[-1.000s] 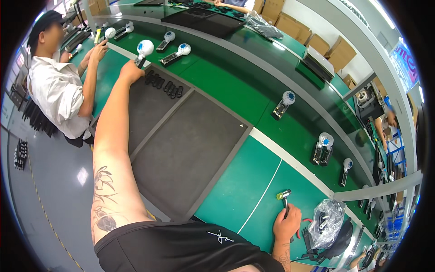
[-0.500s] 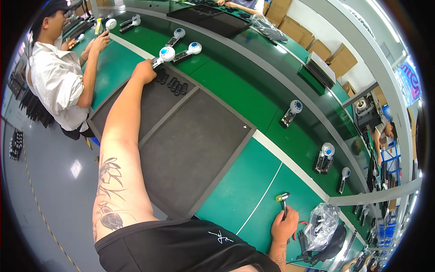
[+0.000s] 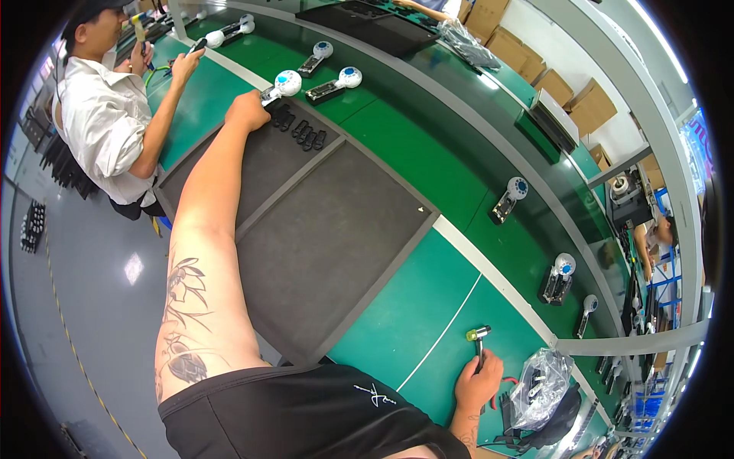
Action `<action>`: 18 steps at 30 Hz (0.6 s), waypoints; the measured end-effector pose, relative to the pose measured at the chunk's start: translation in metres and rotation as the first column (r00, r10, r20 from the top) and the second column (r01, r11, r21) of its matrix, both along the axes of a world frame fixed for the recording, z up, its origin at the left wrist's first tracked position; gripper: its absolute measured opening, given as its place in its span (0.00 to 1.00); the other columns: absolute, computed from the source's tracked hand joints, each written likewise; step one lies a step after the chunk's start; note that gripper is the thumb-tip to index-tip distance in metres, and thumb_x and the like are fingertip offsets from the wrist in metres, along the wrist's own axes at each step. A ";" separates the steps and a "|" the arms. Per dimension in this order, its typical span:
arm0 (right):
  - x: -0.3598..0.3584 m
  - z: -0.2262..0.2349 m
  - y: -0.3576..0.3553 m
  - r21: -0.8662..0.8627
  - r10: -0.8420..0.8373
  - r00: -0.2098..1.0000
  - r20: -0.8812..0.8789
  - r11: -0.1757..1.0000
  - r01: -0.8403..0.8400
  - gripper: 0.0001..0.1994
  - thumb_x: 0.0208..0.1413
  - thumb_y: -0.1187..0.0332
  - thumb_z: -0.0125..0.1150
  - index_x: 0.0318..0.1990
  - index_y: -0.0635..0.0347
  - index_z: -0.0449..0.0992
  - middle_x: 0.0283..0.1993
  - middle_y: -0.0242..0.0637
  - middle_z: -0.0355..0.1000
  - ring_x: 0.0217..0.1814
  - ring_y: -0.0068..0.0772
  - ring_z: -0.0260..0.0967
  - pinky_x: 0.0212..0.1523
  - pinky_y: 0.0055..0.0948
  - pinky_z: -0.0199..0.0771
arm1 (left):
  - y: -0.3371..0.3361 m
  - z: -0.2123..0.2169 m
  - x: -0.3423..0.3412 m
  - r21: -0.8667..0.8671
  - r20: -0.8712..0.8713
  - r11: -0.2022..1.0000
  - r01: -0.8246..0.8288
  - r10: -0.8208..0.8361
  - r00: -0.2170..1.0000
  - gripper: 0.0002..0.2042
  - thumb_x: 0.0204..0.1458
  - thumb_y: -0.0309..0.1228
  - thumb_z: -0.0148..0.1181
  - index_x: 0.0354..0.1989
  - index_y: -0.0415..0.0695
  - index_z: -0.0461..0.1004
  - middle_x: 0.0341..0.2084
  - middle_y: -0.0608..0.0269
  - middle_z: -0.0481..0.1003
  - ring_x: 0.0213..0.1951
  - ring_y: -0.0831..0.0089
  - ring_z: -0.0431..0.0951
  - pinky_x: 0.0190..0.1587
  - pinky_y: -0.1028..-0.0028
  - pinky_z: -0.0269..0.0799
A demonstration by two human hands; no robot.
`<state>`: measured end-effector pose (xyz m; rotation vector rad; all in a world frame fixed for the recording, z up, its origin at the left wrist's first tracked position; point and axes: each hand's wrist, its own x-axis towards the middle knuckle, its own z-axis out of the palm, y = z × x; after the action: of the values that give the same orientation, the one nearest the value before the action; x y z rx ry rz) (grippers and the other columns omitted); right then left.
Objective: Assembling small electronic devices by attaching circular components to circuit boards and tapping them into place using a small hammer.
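My left hand reaches far left, closed round the handle of a device with a round white head and blue centre. It holds the device above the edge where a dark divided tray meets the green belt; the fingers partly hide the handle. Several small black parts lie in the tray beside that hand. At the lower right, my right hand grips a small hammer with a yellow-green face, its head up over the green bench.
Similar devices stand spaced along the green belt. Right of my right hand lie a clear plastic bag of parts and red-handled pliers. A co-worker in a white shirt works at the left. A metal frame post crosses at right.
Devices on the belt have shifted rightward past the tray. My left hand has moved slightly farther away with its device. The co-worker's white-headed device now lies on the belt; the hammer stays put.
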<state>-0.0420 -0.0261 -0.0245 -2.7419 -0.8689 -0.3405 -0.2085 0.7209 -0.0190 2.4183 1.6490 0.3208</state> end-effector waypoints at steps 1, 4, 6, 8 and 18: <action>-0.001 0.000 0.001 0.000 0.004 1.000 0.005 1.000 -0.004 0.15 0.58 0.73 0.60 0.53 0.61 0.78 0.43 0.43 0.74 0.44 0.49 0.71 0.47 0.41 0.72 | 0.000 -0.001 -0.003 0.002 0.017 1.000 -0.023 0.023 1.000 0.17 0.48 0.30 0.65 0.48 0.41 0.78 0.44 0.48 0.83 0.47 0.45 0.82 0.51 0.57 0.79; -0.002 0.002 0.004 -0.003 0.008 1.000 0.018 1.000 -0.008 0.14 0.58 0.73 0.60 0.52 0.61 0.78 0.43 0.44 0.74 0.44 0.49 0.71 0.47 0.42 0.73 | -0.004 0.000 -0.008 0.003 0.052 0.998 -0.065 0.064 0.997 0.17 0.47 0.30 0.65 0.47 0.41 0.77 0.42 0.47 0.83 0.45 0.45 0.82 0.49 0.57 0.78; -0.003 0.003 0.009 -0.010 0.030 0.999 0.028 1.000 -0.029 0.14 0.58 0.73 0.60 0.52 0.62 0.78 0.43 0.44 0.74 0.43 0.50 0.71 0.47 0.42 0.73 | -0.011 0.013 -0.002 0.024 0.138 0.999 0.033 -0.036 0.990 0.18 0.46 0.30 0.65 0.47 0.40 0.77 0.42 0.48 0.83 0.46 0.45 0.82 0.50 0.58 0.78; -0.017 0.005 0.011 -0.017 -0.005 1.000 0.024 1.000 0.006 0.14 0.58 0.73 0.60 0.52 0.62 0.78 0.43 0.45 0.74 0.43 0.50 0.71 0.46 0.43 0.73 | -0.028 0.031 0.023 0.049 0.207 0.981 0.185 -0.192 0.959 0.18 0.45 0.30 0.66 0.47 0.40 0.77 0.42 0.48 0.83 0.46 0.46 0.82 0.50 0.58 0.77; 0.070 -0.002 -0.034 0.220 -0.095 0.995 -0.034 0.970 0.100 0.17 0.57 0.74 0.65 0.54 0.56 0.82 0.48 0.42 0.78 0.47 0.47 0.74 0.50 0.40 0.74 | -0.438 0.073 0.139 -0.208 0.447 0.020 0.978 -0.887 0.114 0.22 0.38 0.23 0.68 0.47 0.40 0.77 0.39 0.49 0.81 0.38 0.52 0.81 0.42 0.60 0.77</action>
<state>0.0278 -0.0596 -0.0267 -2.5805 -0.6487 -0.3973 -0.0695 0.2830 0.0545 2.3209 -0.3250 -0.1057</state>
